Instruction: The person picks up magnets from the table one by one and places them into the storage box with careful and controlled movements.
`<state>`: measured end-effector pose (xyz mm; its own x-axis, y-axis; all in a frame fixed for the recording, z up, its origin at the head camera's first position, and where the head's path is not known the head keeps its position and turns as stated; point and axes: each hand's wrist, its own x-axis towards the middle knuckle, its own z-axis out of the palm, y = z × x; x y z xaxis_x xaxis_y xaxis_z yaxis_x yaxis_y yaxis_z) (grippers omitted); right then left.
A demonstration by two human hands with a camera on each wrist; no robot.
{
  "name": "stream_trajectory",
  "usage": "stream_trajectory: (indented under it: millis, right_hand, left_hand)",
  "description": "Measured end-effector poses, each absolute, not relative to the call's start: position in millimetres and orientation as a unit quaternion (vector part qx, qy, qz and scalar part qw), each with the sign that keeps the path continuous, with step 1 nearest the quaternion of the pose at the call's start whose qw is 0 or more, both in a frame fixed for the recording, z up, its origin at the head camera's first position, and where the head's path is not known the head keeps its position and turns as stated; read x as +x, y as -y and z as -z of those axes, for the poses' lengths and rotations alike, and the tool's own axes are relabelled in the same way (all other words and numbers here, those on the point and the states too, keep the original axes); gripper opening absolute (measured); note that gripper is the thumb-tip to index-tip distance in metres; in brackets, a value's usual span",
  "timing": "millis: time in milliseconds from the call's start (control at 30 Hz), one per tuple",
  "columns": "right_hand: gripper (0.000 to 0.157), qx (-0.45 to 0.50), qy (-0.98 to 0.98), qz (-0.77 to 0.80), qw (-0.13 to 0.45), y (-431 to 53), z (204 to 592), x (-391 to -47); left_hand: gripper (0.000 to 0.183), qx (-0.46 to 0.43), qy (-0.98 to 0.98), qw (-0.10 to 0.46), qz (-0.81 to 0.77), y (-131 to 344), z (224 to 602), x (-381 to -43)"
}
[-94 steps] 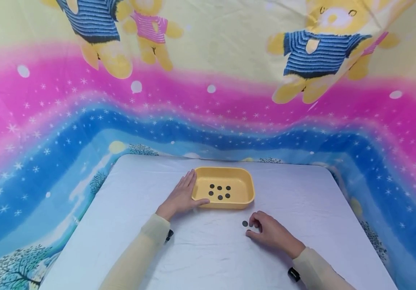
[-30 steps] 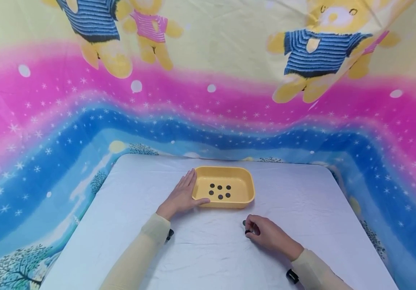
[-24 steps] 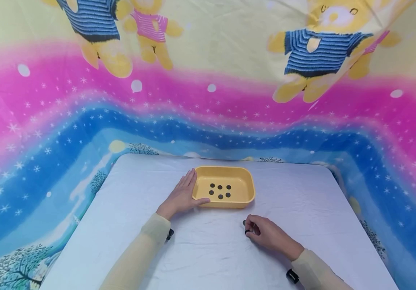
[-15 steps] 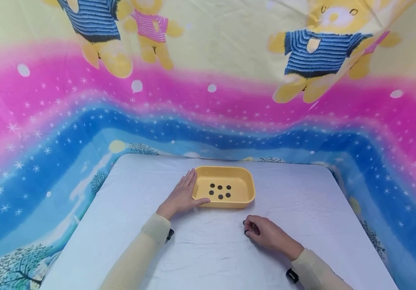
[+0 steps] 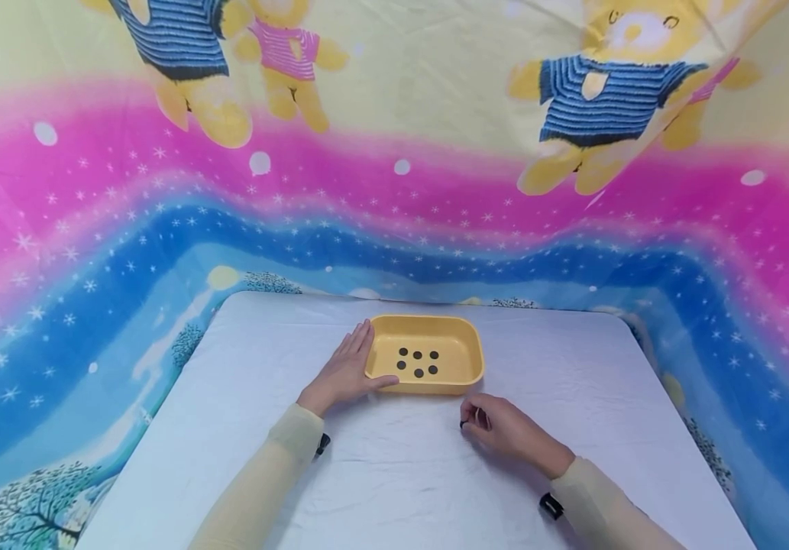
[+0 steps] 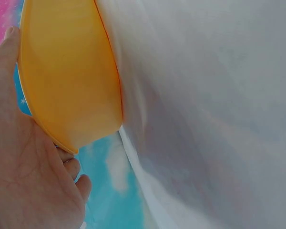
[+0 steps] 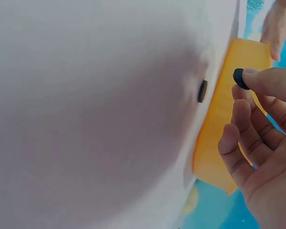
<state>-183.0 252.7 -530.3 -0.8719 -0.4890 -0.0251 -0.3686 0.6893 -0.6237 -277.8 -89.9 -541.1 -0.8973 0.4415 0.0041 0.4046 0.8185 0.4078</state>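
A yellow rectangular plastic box (image 5: 425,389) stands near the back of the white-covered table, with several small dark round discs (image 5: 418,355) on its floor. My left hand (image 5: 342,374) rests against the box's left end, fingers straight along it and thumb over the near rim. In the left wrist view, that palm (image 6: 33,181) lies by the box's rim. My right hand (image 5: 507,428) pinches one black disc (image 7: 239,79) between thumb and index finger, above the table in front of the box. Another disc (image 7: 202,91) lies on the cloth; in the head view the right hand hides it.
The white cloth (image 5: 394,489) covers the table and shows slight wrinkles. Behind and on both sides hangs a patterned curtain (image 5: 394,206) with bears and snowflakes. The table's back edge (image 5: 538,309) runs a little behind the box.
My right hand has pinched a disc from the cloth and raised it, shifting a little toward the box and covering the other disc. The left hand and the box have kept their places.
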Motion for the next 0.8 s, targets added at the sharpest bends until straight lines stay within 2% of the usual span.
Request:
stream_trajectory:
  millis: [433,800]
  right_hand:
    - [0.02,-0.263,-0.895,0.36,0.038,-250.7,513.5,-200.3]
    - [0.018,-0.261,-0.885,0.385,0.019,-245.0,508.9,-221.2]
  left_hand:
    - [0.128,0.226,-0.953,0.041,-0.198,90.1,540.8,-276.8]
    - [0.127,0.226,-0.952,0.037,-0.205,90.0,539.5,-275.4]
